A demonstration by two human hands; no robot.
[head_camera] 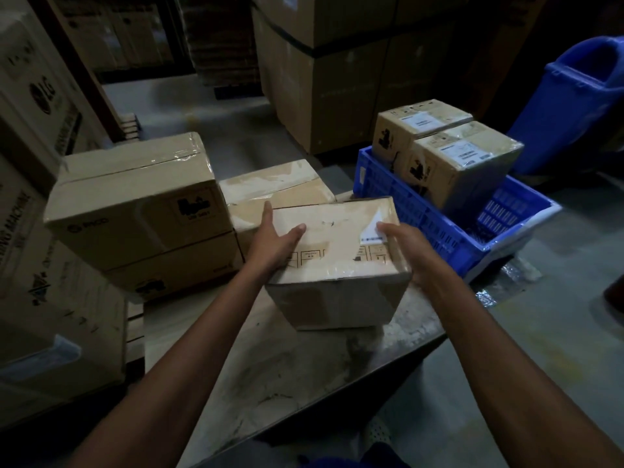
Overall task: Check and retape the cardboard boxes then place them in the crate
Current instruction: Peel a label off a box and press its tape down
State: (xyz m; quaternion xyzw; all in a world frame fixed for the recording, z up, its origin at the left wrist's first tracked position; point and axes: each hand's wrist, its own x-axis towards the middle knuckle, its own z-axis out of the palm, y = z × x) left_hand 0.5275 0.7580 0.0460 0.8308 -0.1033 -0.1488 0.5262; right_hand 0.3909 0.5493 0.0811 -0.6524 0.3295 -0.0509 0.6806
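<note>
At frame centre the cardboard box sits on the worktop, left grip and right grip clasping its sides (thumbs on top); blue crate just right.

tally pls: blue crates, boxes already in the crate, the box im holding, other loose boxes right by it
blue crate: 1
crated boxes: 2
held box: 1
other loose boxes: 3
total: 7
</note>
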